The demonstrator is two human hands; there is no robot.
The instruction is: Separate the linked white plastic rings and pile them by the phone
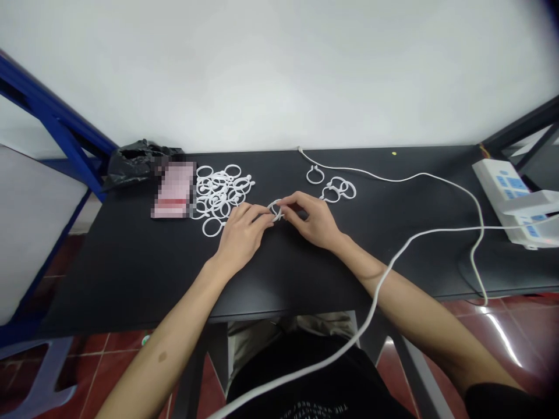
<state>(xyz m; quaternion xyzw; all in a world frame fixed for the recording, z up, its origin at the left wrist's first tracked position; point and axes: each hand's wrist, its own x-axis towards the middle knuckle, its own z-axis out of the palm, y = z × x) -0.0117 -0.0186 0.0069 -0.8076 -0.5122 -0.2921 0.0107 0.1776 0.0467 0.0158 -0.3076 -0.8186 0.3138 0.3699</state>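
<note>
A white plastic ring [276, 209] is pinched between my two hands above the black table. My left hand [245, 233] grips its left side with thumb and fingers. On its right side the fingertips of my right hand [312, 220] are closed; they partly hide the ring. To the left of my left hand lies a loose pile of similar white rings [220, 189], with small knobs or clasps on them. Beyond my right hand a few more rings lie apart, one single ring [315, 176] and a small cluster [343, 187].
A blurred pink packet [174, 189] and a black plastic bag [140, 160] lie at the table's left. A white cable [393, 256] crosses over my right forearm. White boxes with blue labels [510, 192] stand at the right end of the black table [279, 288].
</note>
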